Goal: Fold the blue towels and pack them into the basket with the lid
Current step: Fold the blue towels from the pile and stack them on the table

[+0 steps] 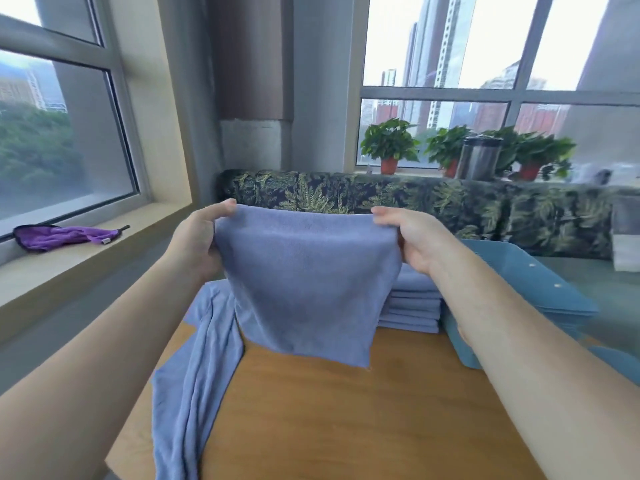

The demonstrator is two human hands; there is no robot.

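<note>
a: where are we on the towel?

b: i've got one blue towel (304,289) up in the air over the worktop (346,410). my left hand (197,233) pinches its top left corner and my right hand (412,244) pinches the top right, fingers curled over the edge on both. the towel hangs below them. it looks already doubled, though i can't be sure.

a: and the others?

b: a stack of folded towels (412,306) sits behind it, just beside the basket (540,285) on my right. one loose towel (194,375) trails off the worktop's left edge.

a: how would you do the fold cleanly?

b: i'd hold the top edge taut and level and lower it until the bottom hem lies flat on the wood. then i'd bring the corners over to meet the hem squarely. it should match the stack's width, or it won't sit well in the basket. the main risk, i think, is the lower corner curling under.
</note>
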